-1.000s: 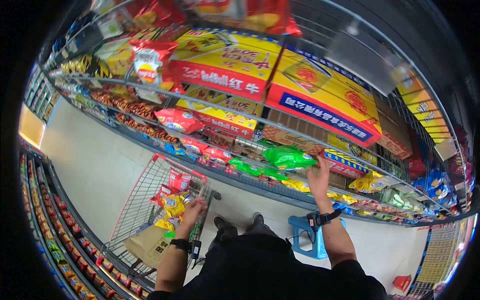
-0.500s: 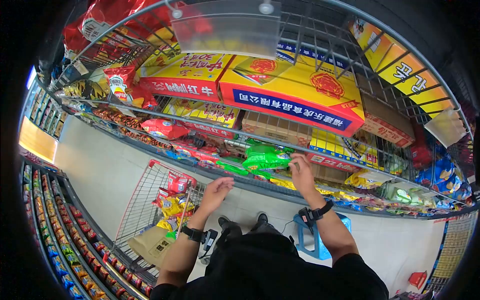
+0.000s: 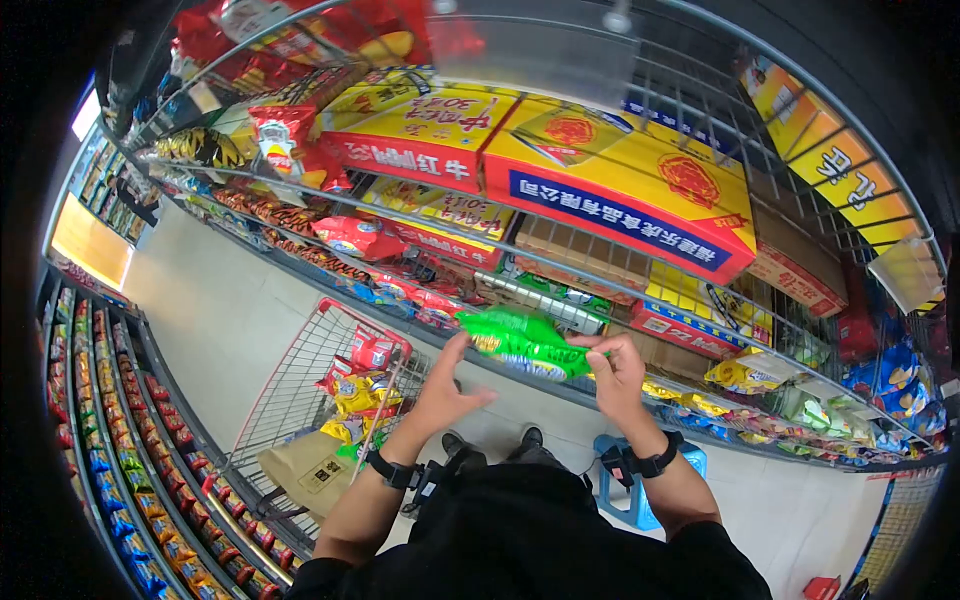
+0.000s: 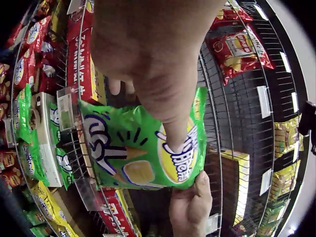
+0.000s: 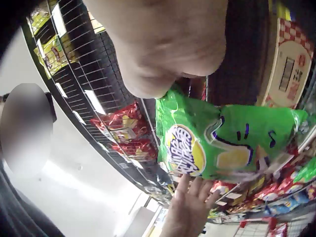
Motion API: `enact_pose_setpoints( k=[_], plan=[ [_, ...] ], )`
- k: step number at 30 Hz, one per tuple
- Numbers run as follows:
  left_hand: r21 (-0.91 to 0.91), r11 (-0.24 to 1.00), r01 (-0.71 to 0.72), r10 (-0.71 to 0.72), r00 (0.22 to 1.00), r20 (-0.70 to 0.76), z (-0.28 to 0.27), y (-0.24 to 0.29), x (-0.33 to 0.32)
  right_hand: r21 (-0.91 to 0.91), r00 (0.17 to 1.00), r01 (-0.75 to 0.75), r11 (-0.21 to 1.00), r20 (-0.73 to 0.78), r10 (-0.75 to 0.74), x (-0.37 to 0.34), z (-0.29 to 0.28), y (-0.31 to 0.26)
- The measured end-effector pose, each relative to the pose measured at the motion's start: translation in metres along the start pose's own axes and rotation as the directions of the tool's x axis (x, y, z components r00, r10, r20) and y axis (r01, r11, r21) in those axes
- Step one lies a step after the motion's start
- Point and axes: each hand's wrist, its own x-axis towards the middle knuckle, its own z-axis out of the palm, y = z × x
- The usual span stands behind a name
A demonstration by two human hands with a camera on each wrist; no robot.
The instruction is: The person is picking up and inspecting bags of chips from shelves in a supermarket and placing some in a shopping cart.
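A green snack bag (image 3: 525,345) is held up in front of the shelf. My right hand (image 3: 620,380) pinches its right end between thumb and fingers. At the bag's left end is my left hand (image 3: 440,395), thumb and fingers spread apart, fingertips close to the edge. In the left wrist view, the left hand (image 4: 148,54) lies over the printed face of the green bag (image 4: 133,143), and the right hand (image 4: 190,210) grips a corner. From the right wrist, the left hand's (image 5: 190,207) fingers reach the bag's (image 5: 237,138) lower edge; whether they touch is unclear.
Wire shelving holds yellow-red cartons (image 3: 610,200) and rows of snack bags. On the left, a red-rimmed cart (image 3: 370,328) contains red and yellow packets and a brown paper bag (image 3: 300,470). A blue stool (image 3: 640,490) stands under the right forearm.
The green bag has come off the shelf towards me in my right hand. My left hand has moved from beside the cart up to the bag's left end.
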Motion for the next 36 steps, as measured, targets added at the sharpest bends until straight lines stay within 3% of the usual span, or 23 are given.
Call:
enact_pose_setpoints(
  k=[2, 4, 5, 6, 9, 10, 11, 13, 14, 15, 16, 18, 19, 20, 22, 24, 30, 32, 36],
  plan=[
    [0.079, 0.994, -0.071, 0.071, 0.997, 0.0, -0.016, 0.002, -0.009, 0.191, 0.996, -0.063, 0.98, 0.078, 0.049, -0.002, 0.021, -0.011],
    [-0.296, 0.939, 0.175, -0.153, 0.983, 0.097, -0.033, 0.0, -0.025, 0.232, 0.99, -0.125, 0.965, 0.095, 0.105, -0.006, 0.045, -0.008],
    [-0.382, 0.908, 0.174, -0.155, 0.985, 0.079, -0.042, -0.005, -0.033, 0.265, 0.981, -0.188, 0.946, 0.093, 0.169, -0.006, 0.059, -0.007],
    [-0.387, 0.906, 0.169, -0.158, 0.986, 0.061, -0.052, -0.009, -0.041, 0.297, 0.968, -0.251, 0.921, 0.094, 0.233, -0.006, 0.073, -0.008],
    [-0.406, 0.86, 0.31, -0.333, 0.943, 0.012, -0.09, -0.01, -0.073, 0.36, 0.957, -0.281, 0.889, 0.176, 0.231, -0.006, 0.125, -0.015],
    [-0.362, 0.914, 0.185, -0.22, 0.974, -0.06, -0.098, -0.039, -0.087, 0.4, 0.95, -0.294, 0.868, 0.218, 0.222, -0.006, 0.146, -0.015],
    [-0.426, 0.876, 0.227, -0.285, 0.955, -0.077, -0.11, -0.033, -0.1, 0.342, 0.907, -0.37, 0.864, 0.333, 0.257, -0.02, 0.156, 0.004],
    [-0.486, 0.823, 0.294, -0.39, 0.914, -0.108, -0.124, -0.032, -0.125, 0.275, 0.859, -0.384, 0.882, 0.457, 0.232, -0.04, 0.198, 0.014],
    [-0.474, 0.821, 0.316, -0.426, 0.894, -0.141, -0.132, -0.032, -0.136, -0.035, 0.77, -0.391, 0.92, 0.535, 0.347, -0.051, 0.206, 0.024],
    [-0.459, 0.822, 0.337, -0.452, 0.877, -0.166, -0.139, -0.028, -0.146, -0.124, 0.745, -0.315, 0.941, 0.581, 0.326, -0.057, 0.221, 0.025],
    [-0.443, 0.82, 0.361, -0.48, 0.856, -0.191, -0.147, -0.026, -0.156, -0.026, 0.756, -0.429, 0.903, 0.537, 0.375, -0.062, 0.242, 0.014],
    [-0.429, 0.855, 0.291, -0.408, 0.888, -0.211, -0.162, -0.039, -0.182, 0.052, 0.741, -0.497, 0.866, 0.544, 0.393, -0.061, 0.273, -0.004],
    [-0.418, 0.889, 0.188, -0.301, 0.927, -0.225, -0.167, -0.039, -0.195, 0.06, 0.731, -0.486, 0.872, 0.575, 0.367, -0.065, 0.283, -0.008],
    [-0.404, 0.897, 0.176, -0.299, 0.917, -0.263, -0.174, -0.042, -0.203, 0.149, 0.739, -0.542, 0.827, 0.553, 0.384, -0.069, 0.291, -0.009],
    [-0.5, 0.844, 0.195, -0.311, 0.937, -0.159, -0.182, -0.049, -0.217, 0.237, 0.736, -0.591, 0.771, 0.55, 0.395, -0.074, 0.303, -0.006],
    [-0.501, 0.855, 0.134, -0.262, 0.945, -0.194, -0.184, -0.06, -0.221, 0.265, 0.695, -0.67, 0.693, 0.552, 0.461, -0.076, 0.31, -0.001],
    [-0.523, 0.812, 0.26, -0.369, 0.923, -0.114, -0.194, -0.052, -0.222, 0.324, 0.701, -0.693, 0.644, 0.512, 0.497, -0.087, 0.318, -0.018],
    [-0.482, 0.837, 0.26, -0.356, 0.927, -0.118, -0.188, -0.062, -0.22, 0.344, 0.733, -0.659, 0.669, 0.49, 0.471, -0.089, 0.314, -0.019],
    [-0.514, 0.827, 0.228, -0.324, 0.94, -0.104, -0.178, -0.061, -0.202, 0.362, 0.713, -0.69, 0.627, 0.488, 0.503, -0.087, 0.296, -0.004]
  ],
)
